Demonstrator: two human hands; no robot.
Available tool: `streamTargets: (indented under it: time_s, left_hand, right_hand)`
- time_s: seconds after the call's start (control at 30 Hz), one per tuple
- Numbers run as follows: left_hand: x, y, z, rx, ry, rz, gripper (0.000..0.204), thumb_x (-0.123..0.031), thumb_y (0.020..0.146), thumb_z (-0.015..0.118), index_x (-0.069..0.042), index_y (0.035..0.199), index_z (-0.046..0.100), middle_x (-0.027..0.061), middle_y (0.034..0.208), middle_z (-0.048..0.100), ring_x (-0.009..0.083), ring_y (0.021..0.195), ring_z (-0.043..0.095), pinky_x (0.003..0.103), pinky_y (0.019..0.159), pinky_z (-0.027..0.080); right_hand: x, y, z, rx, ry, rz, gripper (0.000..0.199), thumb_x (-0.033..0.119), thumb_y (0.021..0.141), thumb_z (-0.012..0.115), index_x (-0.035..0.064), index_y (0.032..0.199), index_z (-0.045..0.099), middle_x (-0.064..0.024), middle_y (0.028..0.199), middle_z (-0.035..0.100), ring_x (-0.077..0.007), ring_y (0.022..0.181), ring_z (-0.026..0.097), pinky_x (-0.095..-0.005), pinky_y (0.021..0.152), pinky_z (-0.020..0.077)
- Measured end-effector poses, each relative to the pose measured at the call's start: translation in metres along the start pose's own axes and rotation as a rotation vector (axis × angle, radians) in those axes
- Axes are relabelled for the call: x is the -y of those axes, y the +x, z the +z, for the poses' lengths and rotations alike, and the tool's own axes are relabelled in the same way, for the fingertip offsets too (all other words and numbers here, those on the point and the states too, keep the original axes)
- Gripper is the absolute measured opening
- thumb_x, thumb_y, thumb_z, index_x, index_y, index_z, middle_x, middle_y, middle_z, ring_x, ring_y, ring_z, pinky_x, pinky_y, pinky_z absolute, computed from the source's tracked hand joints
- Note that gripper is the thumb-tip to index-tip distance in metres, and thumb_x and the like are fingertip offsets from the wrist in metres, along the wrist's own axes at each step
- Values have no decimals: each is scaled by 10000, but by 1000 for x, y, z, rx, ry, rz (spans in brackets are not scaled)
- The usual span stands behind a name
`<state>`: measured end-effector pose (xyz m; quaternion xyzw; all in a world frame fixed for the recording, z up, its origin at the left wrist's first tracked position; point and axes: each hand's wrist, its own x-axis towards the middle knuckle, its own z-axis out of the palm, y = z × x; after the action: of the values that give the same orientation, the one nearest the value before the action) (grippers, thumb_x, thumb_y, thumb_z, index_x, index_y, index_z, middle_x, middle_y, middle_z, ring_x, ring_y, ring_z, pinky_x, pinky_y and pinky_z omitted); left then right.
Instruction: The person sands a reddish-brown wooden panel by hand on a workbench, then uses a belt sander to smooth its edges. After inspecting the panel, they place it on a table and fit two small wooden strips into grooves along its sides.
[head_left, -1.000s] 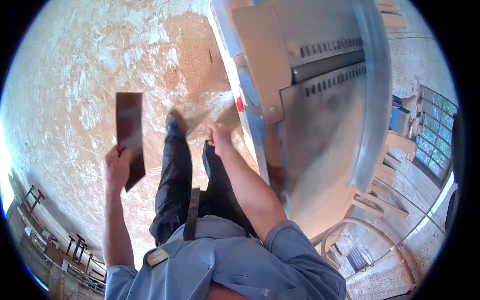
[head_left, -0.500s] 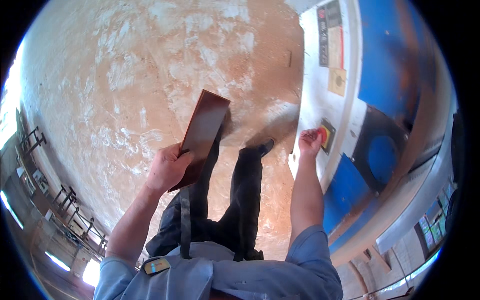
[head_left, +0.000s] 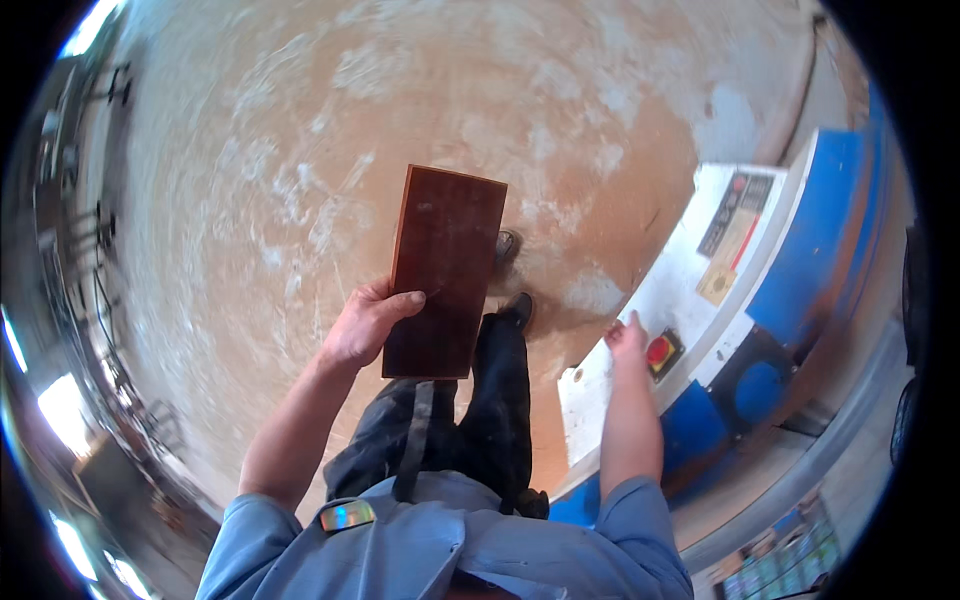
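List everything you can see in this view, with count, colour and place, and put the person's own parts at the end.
Flat rectangular board: one, dark reddish-brown, upper part of the view's middle
Large panelled machine: one, blue and white, right
Round push button: one, red on yellow, on the machine's white panel
Round disc: one, blue, on the machine's side
Rough patchy floor: one, brown with whitish patches, beneath everything
Barred window: one, greenish panes, lower right
Short-sleeved cloth shirt: one, blue-grey, bottom
Long trousers: one pair, black, lower middle
Shoes: two, dark, right of the board
Left hand: one, bare, gripping the board's left edge
Right hand: one, bare, blurred, beside the button
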<state>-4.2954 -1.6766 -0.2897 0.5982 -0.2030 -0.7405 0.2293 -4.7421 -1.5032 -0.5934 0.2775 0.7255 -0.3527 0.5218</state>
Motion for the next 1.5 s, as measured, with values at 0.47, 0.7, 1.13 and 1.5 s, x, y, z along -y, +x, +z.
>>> streamTargets:
  time_s: [0.47, 0.7, 1.13, 1.5]
  left_hand:
    - [106, -352, -206, -342, -677, 521, 290, -81, 912, 607, 30, 1181, 603, 81, 1085, 658, 146, 969, 615, 302, 882, 497]
    - [238, -503, -356, -647, -886, 631, 285, -97, 919, 594, 4, 1185, 612, 43, 1058, 657, 109, 896, 609, 279, 803, 507]
    - [356, -730, -634, -1528, -1116, 954, 362, -103, 930, 582, -4, 1277, 547, 32, 942, 675, 70, 732, 620, 203, 593, 507]
    - [419, -695, -601, -1911, -1316, 872, 260, -74, 925, 575, -61, 1185, 592, 47, 968, 681, 123, 743, 658, 226, 592, 517]
  right_hand:
    - [-324, -523, 194, 1385, -1010, -166, 367, 303, 997, 512, 21, 1230, 545, -36, 1057, 634, -101, 905, 594, -243, 767, 492]
    - [-574, -634, 204, 1610, -1340, -402, 285, 174, 1000, 488, -25, 1188, 569, -64, 1071, 642, -114, 955, 582, -262, 857, 476]
    - [-913, -785, 299, 1939, -2036, -387, 215, 149, 953, 546, -22, 1053, 630, -29, 896, 653, -86, 813, 570, -257, 724, 481]
    - [-1024, -773, 357, 2223, -2628, -329, 246, 205, 909, 600, -24, 990, 646, -80, 796, 657, -110, 754, 585, -283, 683, 486]
